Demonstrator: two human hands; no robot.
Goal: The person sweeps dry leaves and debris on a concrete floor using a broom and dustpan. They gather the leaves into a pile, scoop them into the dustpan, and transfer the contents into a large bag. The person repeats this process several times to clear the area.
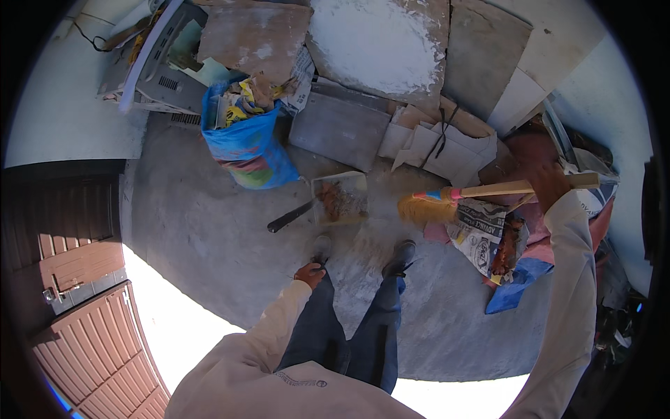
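My right hand (553, 186) is closed round the wooden handle of a broom (427, 208), which reaches leftward just above the floor. Its yellow-tan bristles are a little blurred and sit to the right of a dustpan (363, 183), apart from it. Brown debris (335, 200) lies in the pale pan, and its black handle (289, 217) points to the lower left. My left hand (310, 274) rests on my left knee with nothing visible in it; its fingers lie over the trouser leg.
A stuffed blue sack (246, 150) stands beyond the dustpan at the left. Flattened cardboard (447, 150) and boards (377, 42) lean at the back. At the right lie newspaper (478, 227), red cloth (537, 234) and a blue piece (513, 290). A brown door (98, 349) stands at the left.
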